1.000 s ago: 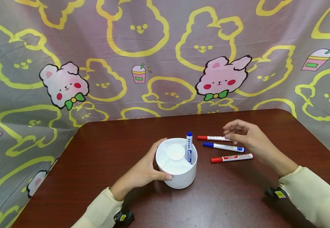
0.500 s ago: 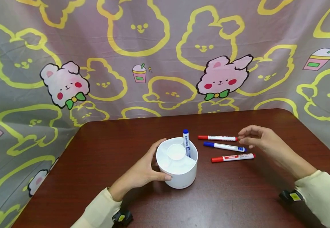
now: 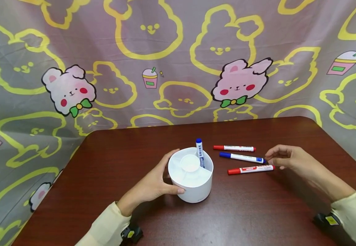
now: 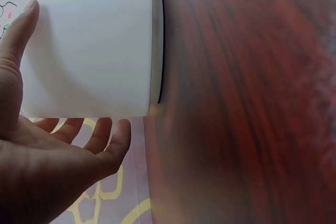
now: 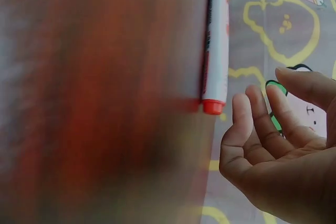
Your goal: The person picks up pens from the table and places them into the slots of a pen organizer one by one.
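Note:
My left hand (image 3: 151, 184) holds a round white pen holder (image 3: 196, 193), thumb across its front and fingers around its far left side. The left wrist view shows its smooth wall (image 4: 94, 51) close up, between thumb and fingers. A blue-capped whiteboard marker (image 3: 199, 150) leans upright in one of its compartments. To the right lie a far red marker (image 3: 234, 148), a blue marker (image 3: 242, 158) and a near red marker (image 3: 251, 169). My right hand (image 3: 291, 159) hovers by the right ends of the blue and near red markers, fingers loosely bent with nothing between them.
Everything stands on a dark red-brown wooden table (image 3: 119, 153). A grey curtain (image 3: 178, 61) printed with yellow bear outlines hangs behind its back edge and along the sides. Black wrist devices (image 3: 131, 234) sit under both cream sleeves.
My right hand has moved right and toward me, from over the far red marker to the ends of the nearer ones. The marker in the holder now leans further left. My left hand stays put.

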